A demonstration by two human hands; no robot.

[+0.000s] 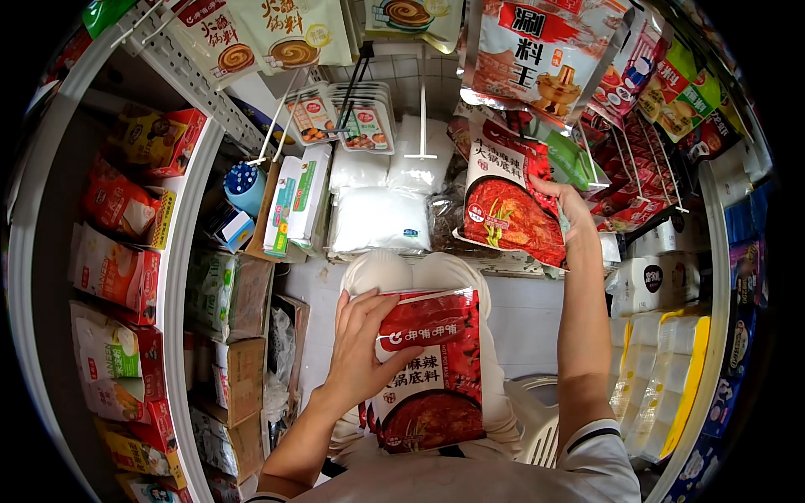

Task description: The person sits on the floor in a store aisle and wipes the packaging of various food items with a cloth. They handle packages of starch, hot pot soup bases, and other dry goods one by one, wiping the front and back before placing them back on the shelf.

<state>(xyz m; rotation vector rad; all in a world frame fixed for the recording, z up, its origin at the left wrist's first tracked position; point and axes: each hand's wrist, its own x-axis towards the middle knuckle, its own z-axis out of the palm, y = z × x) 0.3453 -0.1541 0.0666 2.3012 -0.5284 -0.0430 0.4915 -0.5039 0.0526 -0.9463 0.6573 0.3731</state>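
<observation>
A red-and-white hot pot base packet [434,358] lies on my lap, with the edges of more such packets showing beneath it. My left hand [365,339] rests on its upper left part, fingers spread on the top edge and thumb across the front. Ahead to the right, my right hand [569,210] grips the right edge of another hot pot base packet [509,201], tilted with its front toward me. A bit of pale green cloth [564,217] shows between that hand and the packet; how it is held is partly hidden.
White bagged goods [380,220] sit on a low shelf ahead, beside stacked trays of packaged food [365,119]. Metal display hooks [422,107] jut out above, several hung with pouches [547,56]. Boxed goods [239,377] line the left; tissue rolls [654,377] stand right, near a plastic stool [534,409].
</observation>
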